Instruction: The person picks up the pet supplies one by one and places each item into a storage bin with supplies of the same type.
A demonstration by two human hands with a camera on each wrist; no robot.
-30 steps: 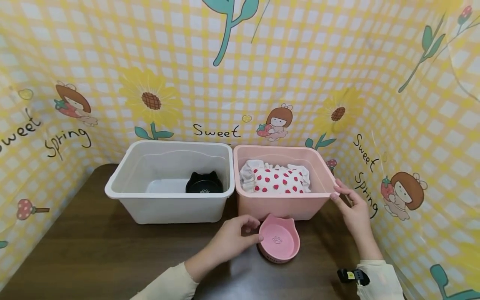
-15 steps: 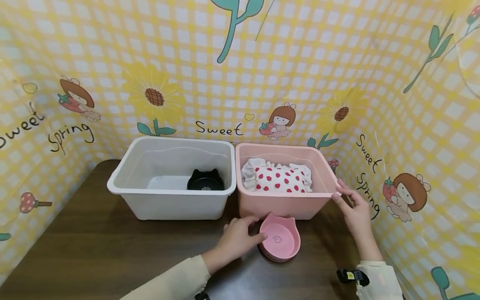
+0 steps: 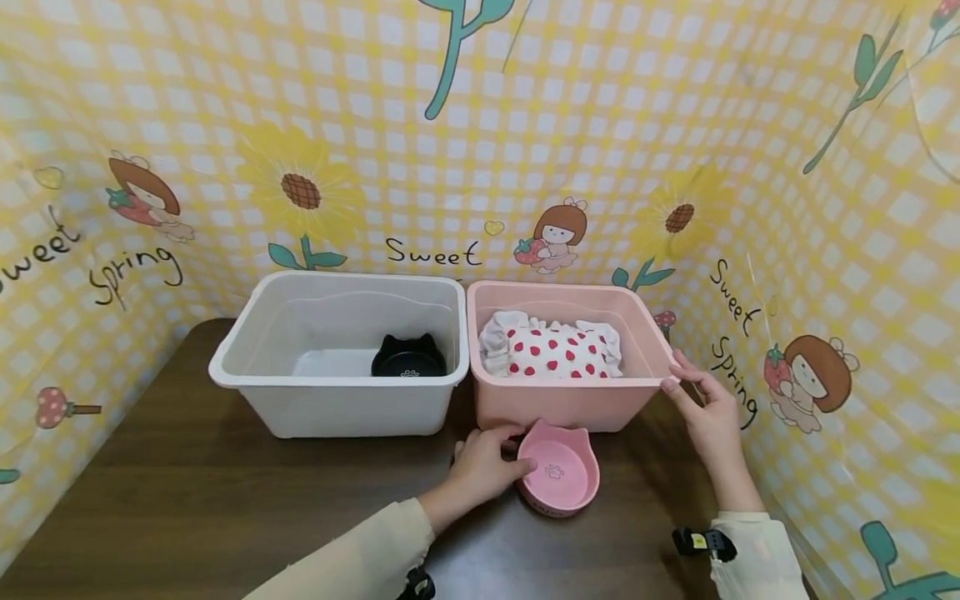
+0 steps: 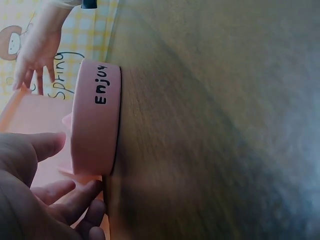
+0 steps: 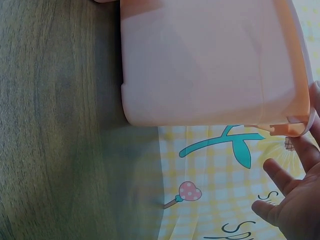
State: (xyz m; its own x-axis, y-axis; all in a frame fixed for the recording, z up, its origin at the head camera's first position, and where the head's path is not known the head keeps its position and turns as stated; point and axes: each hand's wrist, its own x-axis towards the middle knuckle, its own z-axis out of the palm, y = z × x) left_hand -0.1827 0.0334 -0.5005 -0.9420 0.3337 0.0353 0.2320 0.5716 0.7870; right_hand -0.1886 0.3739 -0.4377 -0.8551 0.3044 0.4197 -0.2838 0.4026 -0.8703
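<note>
A pink cat-eared bowl point(image 3: 558, 473) sits on the table in front of the pink bin point(image 3: 570, 404); its side reads "Enjoy" in the left wrist view. My left hand point(image 3: 483, 467) is at the bowl's left side, thumb over its rim and fingers low beside it. In the left wrist view the thumb point(image 4: 50, 145) appears apart from the rim. My right hand point(image 3: 708, 417) pinches the near right corner of the pink bin's rim. Inside that bin lies a white frilled pillow point(image 3: 558, 350) with red strawberries.
A white bin point(image 3: 352, 408) stands against the pink bin's left side, holding a black cat-eared bowl point(image 3: 408, 357). Both are on a dark wooden table point(image 3: 225, 500). Behind and beside them hangs a yellow checked cloth point(image 3: 420, 167).
My left hand has moved right and closer to the pink bowl, bringing its thumb over the rim. The right hand stays on the pink bin's corner.
</note>
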